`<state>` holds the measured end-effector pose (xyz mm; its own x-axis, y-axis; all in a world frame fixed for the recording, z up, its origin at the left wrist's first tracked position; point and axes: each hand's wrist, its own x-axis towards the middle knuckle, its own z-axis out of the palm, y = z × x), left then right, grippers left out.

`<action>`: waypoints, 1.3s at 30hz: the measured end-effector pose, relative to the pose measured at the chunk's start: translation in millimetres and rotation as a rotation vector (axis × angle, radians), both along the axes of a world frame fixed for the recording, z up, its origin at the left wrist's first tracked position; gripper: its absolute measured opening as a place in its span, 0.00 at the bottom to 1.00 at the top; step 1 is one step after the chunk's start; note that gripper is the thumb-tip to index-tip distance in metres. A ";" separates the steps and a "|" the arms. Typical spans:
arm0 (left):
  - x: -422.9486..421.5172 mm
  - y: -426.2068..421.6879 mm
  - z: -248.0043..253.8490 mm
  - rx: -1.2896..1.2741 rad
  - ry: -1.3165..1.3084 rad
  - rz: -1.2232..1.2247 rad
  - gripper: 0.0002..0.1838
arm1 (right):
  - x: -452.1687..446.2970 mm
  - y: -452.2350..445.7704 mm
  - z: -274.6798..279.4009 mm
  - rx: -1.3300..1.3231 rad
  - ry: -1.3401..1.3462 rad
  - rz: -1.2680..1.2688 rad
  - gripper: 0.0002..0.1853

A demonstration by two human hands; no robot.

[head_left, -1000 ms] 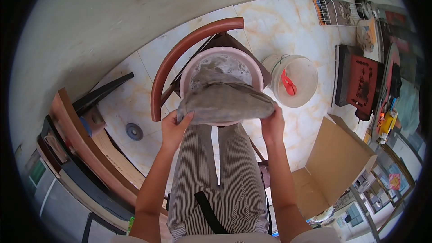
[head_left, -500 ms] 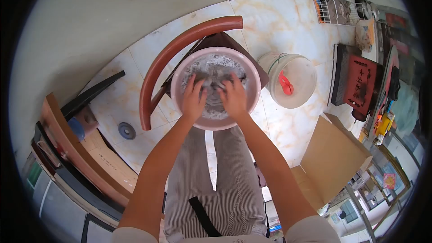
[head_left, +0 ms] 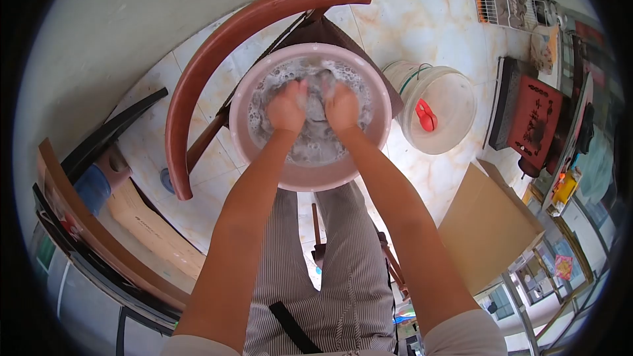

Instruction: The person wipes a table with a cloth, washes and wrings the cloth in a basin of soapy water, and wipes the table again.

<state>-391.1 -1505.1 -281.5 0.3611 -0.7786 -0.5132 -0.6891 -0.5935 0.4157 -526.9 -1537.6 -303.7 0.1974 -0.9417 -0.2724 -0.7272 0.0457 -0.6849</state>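
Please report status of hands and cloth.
Left hand, right hand in foamy water inside pink basin; grips unclear. Grey cloth between them, blurred. Bucket at right, clear of hands.

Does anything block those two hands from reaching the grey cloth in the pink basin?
Nothing visible does: the left hand and right hand are down inside the pink basin at the grey cloth, with only sudsy water about them. Blur hides whether they grip it.
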 end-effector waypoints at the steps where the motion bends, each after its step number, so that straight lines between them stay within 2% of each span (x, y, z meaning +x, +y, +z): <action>1: 0.3 4.7 -5.8 -0.076 0.169 0.208 0.09 | -0.5 -4.8 4.8 0.166 -0.023 -0.124 0.12; 2: 3.0 12.8 -15.8 -0.154 0.337 0.416 0.09 | -0.3 -8.9 10.8 0.331 -0.048 -0.246 0.12; 3: 7.7 11.9 -11.2 -0.234 0.506 0.621 0.08 | 1.0 -11.6 21.5 0.364 -0.162 -0.338 0.13; 5: 15.0 21.4 3.2 -0.252 0.724 0.741 0.09 | 0.4 -8.3 46.6 0.430 -0.393 -0.519 0.14; 7: 16.1 26.7 41.2 -0.357 0.959 0.840 0.10 | -0.7 2.8 86.3 0.387 -0.499 -0.435 0.16; 8: 17.2 31.4 52.0 -0.385 0.997 0.847 0.09 | -2.1 9.8 101.4 0.364 -0.553 -0.391 0.18; 11: 28.3 48.6 68.9 -0.403 1.081 0.824 0.09 | -27.3 28.7 109.0 0.690 -1.015 -0.409 0.21; 13: 37.0 63.7 58.8 -0.324 1.091 0.753 0.10 | -40.3 35.2 106.5 0.757 -1.030 -0.384 0.21; 14: 36.3 66.0 51.4 -0.299 0.975 0.706 0.09 | -43.8 39.4 101.7 0.792 -1.035 -0.374 0.21; 16: 31.6 60.9 43.5 -0.241 0.745 0.613 0.10 | -38.3 47.5 82.1 0.705 -0.868 -0.523 0.21; 17: 25.9 55.7 39.4 -0.336 0.518 0.493 0.11 | -33.5 52.0 71.2 0.664 -0.779 -0.597 0.21; 19: 8.3 37.3 36.9 -0.500 0.069 0.241 0.16 | -6.4 37.7 81.3 0.331 -0.185 -0.388 0.22; 20: 2.0 34.2 28.0 -0.458 0.013 0.164 0.18 | 7.0 32.2 82.9 0.163 0.108 -0.269 0.22; 23: -8.6 34.8 -9.6 -0.354 -0.141 -0.058 0.26 | 31.9 36.6 44.8 -0.275 0.235 -0.188 0.23; 26: -16.7 26.5 -9.1 -0.294 -0.171 -0.003 0.28 | 34.1 27.4 25.8 0.064 0.407 0.001 0.19; 27: -15.5 25.6 -17.7 -0.184 -0.144 -0.024 0.26 | 29.2 21.9 7.3 0.200 0.469 0.117 0.16; 29: -7.6 18.2 -35.8 0.032 -0.091 -0.064 0.23 | 26.2 7.3 14.0 0.286 0.416 0.162 0.14; 32: 1.9 2.9 -38.7 -0.232 -0.088 -0.044 0.15 | 20.9 2.6 11.7 0.244 0.369 0.094 0.14; 34: 0.2 -9.6 -14.3 -0.229 0.161 0.259 0.14 | 17.1 1.3 8.4 0.262 0.268 -0.023 0.15; 35: 1.4 -12.4 -0.1 -0.227 0.287 0.406 0.14 | 16.6 1.1 14.2 0.273 0.050 -0.120 0.14; 37: 8.1 -2.4 14.1 -0.250 0.474 0.469 0.14 | 12.9 11.5 44.6 0.298 -0.382 -0.308 0.14; 38: 10.6 6.3 21.1 -0.258 0.572 0.501 0.14 | 5.7 18.2 52.5 0.306 -0.408 -0.322 0.13; 39: 15.4 14.8 35.0 -0.290 0.564 0.428 0.13 | -4.1 25.0 57.6 0.313 -0.434 -0.337 0.12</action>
